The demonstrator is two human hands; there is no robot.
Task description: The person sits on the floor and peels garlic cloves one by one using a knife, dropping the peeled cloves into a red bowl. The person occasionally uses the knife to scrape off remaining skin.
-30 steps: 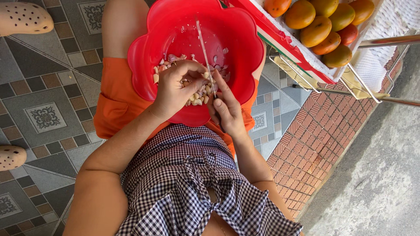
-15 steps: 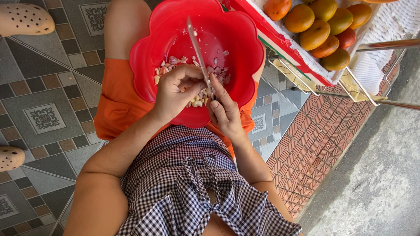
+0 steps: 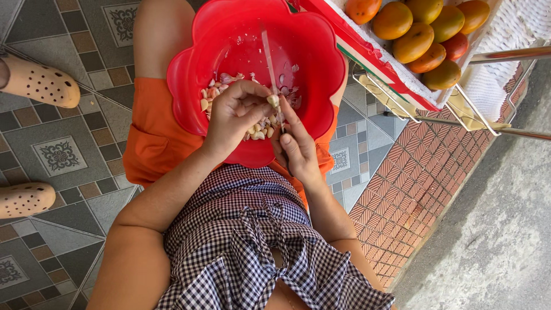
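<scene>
Garlic clove (image 3: 273, 100) sits pinched in left hand (image 3: 232, 117) above red bowl (image 3: 310, 51), right hand (image 3: 295, 143) gripping knife (image 3: 268, 57) against it.

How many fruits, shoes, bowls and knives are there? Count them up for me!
Round orange and red fruits in the box: 7 that show
Beige clogs on the tiled floor: 2
Red bowl on the lap: 1
Knife in the right hand: 1
Total: 11

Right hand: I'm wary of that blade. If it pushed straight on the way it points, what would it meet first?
Probably the garlic clove pinched in the left hand; the right hand aims its knife there, though depth is unclear.
</scene>
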